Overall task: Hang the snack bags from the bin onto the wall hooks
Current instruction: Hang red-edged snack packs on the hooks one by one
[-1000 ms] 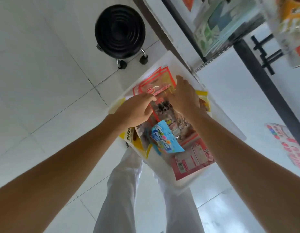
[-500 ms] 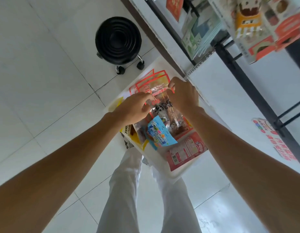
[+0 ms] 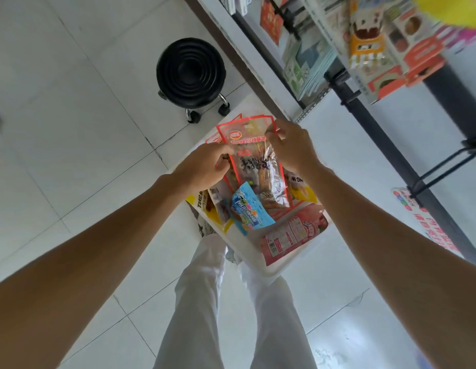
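the left hand [image 3: 204,166]'s fingertips are tucked out of sight behind the clear bag [image 3: 254,161]'s edge where it grips. the right hand [image 3: 292,150]'s pinch covers the bag's top corner. below the grip, the bag hides most of the packs in the bin [image 3: 268,270]. its print is too small to read. up and right of the grip, a yellow blur [image 3: 452,6] is cut by the top edge.

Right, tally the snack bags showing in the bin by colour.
Clear red-edged plastic snack bags: 2
Blue plastic snack bag: 1
Pink plastic snack bag: 1
Yellow plastic snack bags: 2
Total: 6 clearly seen; more partly buried.
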